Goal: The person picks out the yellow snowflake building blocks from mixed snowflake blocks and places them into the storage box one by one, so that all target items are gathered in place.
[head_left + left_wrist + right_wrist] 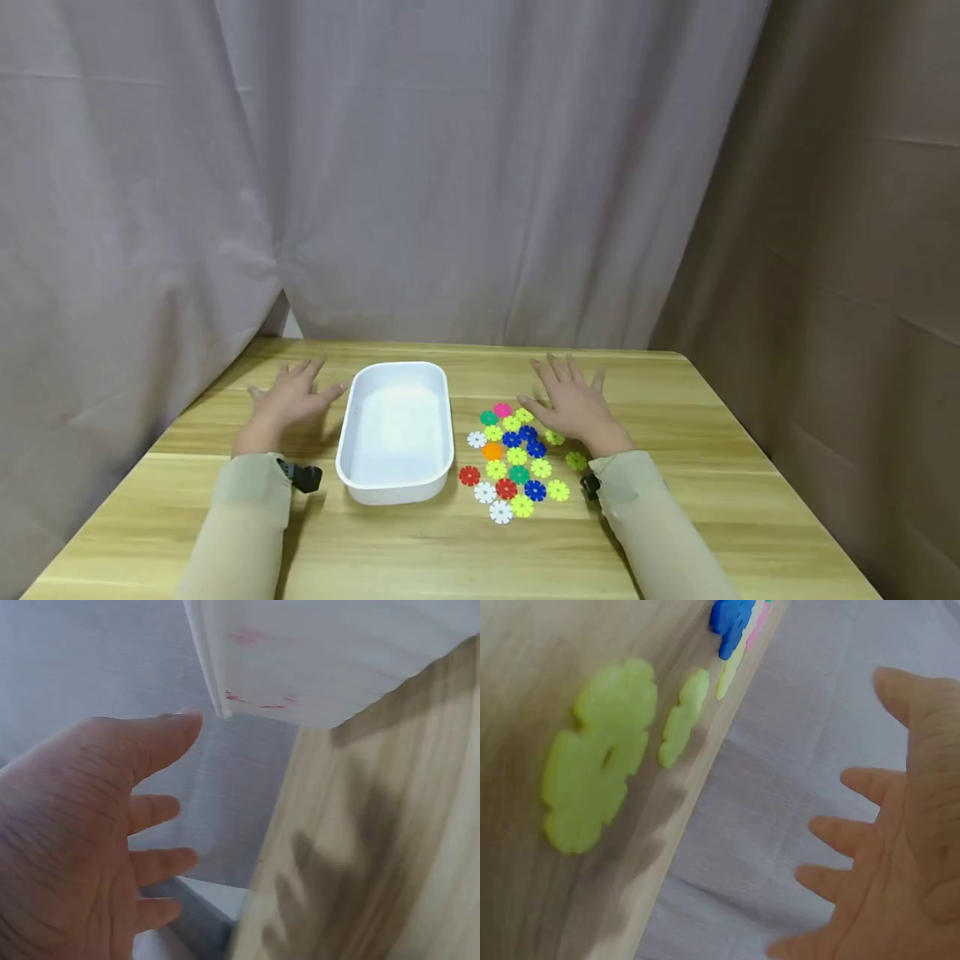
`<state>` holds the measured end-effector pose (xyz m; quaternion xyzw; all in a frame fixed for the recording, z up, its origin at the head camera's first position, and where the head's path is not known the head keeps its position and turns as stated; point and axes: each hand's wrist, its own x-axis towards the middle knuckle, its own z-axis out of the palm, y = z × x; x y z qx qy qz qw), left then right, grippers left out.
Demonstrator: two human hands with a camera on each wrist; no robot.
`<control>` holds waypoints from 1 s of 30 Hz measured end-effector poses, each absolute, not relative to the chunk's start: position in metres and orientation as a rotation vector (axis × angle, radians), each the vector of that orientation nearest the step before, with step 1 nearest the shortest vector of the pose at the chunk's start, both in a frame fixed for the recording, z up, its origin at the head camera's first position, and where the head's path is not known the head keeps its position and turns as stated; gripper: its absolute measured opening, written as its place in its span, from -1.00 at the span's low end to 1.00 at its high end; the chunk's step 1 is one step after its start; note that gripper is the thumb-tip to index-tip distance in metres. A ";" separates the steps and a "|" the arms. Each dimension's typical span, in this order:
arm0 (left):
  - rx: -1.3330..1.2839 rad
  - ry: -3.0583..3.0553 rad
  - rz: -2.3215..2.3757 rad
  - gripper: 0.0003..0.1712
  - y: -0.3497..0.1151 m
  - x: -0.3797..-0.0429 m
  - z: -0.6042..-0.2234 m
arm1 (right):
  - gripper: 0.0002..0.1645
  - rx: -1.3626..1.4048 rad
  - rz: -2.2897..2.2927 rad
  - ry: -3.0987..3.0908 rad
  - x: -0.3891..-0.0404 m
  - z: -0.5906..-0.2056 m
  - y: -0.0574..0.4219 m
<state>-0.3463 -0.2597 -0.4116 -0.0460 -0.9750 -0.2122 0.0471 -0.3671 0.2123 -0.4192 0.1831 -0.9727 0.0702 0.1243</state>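
My left hand (288, 404) is held with spread fingers to the left of a white rectangular tray (396, 493), its thumb close to the tray's rim. In the left wrist view the left palm (67, 832) holds nothing, and the tray's outer wall (315, 667) has faint red marks. Fingers spread, my right hand (576, 408) is above the far right side of a group of flower-shaped plastic discs (517, 456). The right wrist view shows the right palm (900, 862) apart from a yellow-green disc (600, 761), holding nothing.
The discs are yellow-green, blue, white, red, green, orange and pink, lying flat right of the tray. They lie on a wood-grain table (420, 554). Grey curtains (420, 167) hang behind it and along the sides. A dark band sits on each wrist.
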 end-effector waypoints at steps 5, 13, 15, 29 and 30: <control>-0.290 -2.877 -1.185 -0.08 -0.253 -0.358 -0.426 | -0.26 0.697 0.495 -2.914 -0.377 -0.423 0.213; -0.262 -2.693 -1.747 -0.28 -0.243 -0.370 -0.449 | -0.57 0.785 0.649 -2.995 -0.389 -0.433 0.206; -0.257 -2.651 -1.796 -0.32 -0.242 -0.370 -0.452 | -0.62 0.780 0.629 -3.006 -0.390 -0.433 0.206; -0.307 -2.436 -2.031 -0.40 -0.236 -0.372 -0.464 | -0.73 0.689 0.736 -3.040 -0.397 -0.435 0.207; -0.329 -2.406 -2.080 -0.40 -0.235 -0.373 -0.464 | -0.71 0.678 0.749 -3.035 -0.397 -0.435 0.207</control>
